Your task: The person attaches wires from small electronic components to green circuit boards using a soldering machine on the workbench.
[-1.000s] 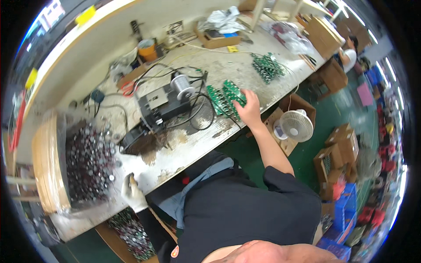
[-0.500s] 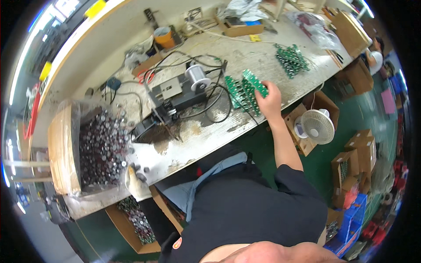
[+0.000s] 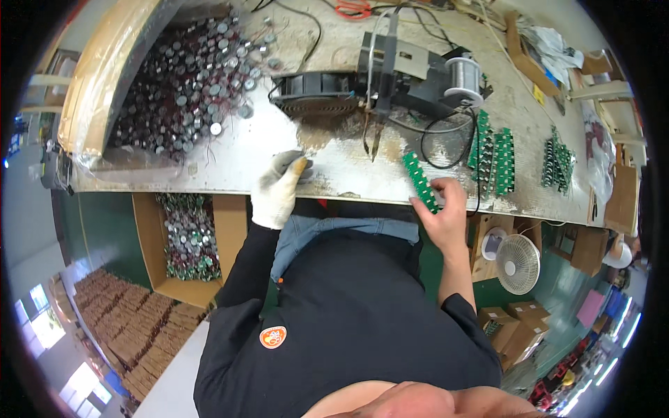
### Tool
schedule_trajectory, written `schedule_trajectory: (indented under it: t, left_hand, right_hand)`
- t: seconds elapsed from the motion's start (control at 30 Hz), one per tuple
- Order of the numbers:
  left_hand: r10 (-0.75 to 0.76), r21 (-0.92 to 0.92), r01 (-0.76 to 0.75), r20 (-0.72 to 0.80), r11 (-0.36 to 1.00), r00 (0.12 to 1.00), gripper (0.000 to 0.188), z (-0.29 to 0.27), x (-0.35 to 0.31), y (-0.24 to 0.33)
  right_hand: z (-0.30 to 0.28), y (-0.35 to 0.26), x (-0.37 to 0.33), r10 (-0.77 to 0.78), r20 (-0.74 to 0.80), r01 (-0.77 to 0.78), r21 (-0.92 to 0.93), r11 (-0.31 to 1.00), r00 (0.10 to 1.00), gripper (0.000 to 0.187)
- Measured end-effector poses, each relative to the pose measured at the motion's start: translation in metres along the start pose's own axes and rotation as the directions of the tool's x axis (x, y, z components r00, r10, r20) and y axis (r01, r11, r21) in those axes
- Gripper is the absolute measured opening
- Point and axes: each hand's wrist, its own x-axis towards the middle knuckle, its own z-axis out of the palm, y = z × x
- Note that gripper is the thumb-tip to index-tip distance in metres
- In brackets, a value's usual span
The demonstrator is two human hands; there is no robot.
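My right hand (image 3: 446, 212) is bare and pinches the near end of a green circuit board strip (image 3: 419, 180), tilted above the table's front edge. My left hand (image 3: 275, 195), in a white glove with greyish fingertips, is at the front edge left of it. Its fingers are curled in toward the thumb; whatever they may hold is hidden. Between the hands, farther back, stands a dark soldering machine (image 3: 411, 76) with two thin tips pointing down and a spool of solder wire (image 3: 463, 82). More green board strips (image 3: 503, 161) lie to the right.
A plastic-lined box (image 3: 97, 104) of small round metal parts with thin wires (image 3: 202, 87) spills onto the table at left. A black fan (image 3: 313, 90) sits beside the machine. Another board pile (image 3: 557, 164) lies far right. Below are a carton (image 3: 230, 240) and a white fan (image 3: 517, 265).
My view has turned leftward and down. My right hand has brought one board strip away from the stack toward the middle. My left hand has left the heap of metal parts and moved rightward.
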Motion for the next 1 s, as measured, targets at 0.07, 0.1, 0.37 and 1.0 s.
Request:
schedule_trajectory:
  t: [0.07,0.1,0.37,1.0]
  left_hand:
    - [-0.006,0.071,0.004,0.03,0.997,1.0,0.026,0.005,-0.003,-0.002]
    - [-0.067,0.07,0.064,0.037,0.995,0.997,0.025,0.009,-0.005,0.002]
    - [-0.039,0.254,0.017,0.085,0.967,0.996,0.021,0.032,-0.009,0.005]
    - [-0.226,0.165,0.198,0.174,0.966,0.958,0.018,0.07,-0.006,-0.01]
  right_hand:
    - [-0.002,-0.002,0.012,-0.016,0.012,0.015,0.045,0.999,1.0,0.044]
    - [0.001,0.001,0.018,-0.011,0.034,0.01,0.039,0.999,0.999,0.044]
    - [0.019,0.001,0.033,0.112,0.271,-0.204,0.337,0.919,0.956,0.021]
    - [0.05,-0.029,0.023,0.155,0.506,-0.525,0.769,0.364,0.848,0.036]
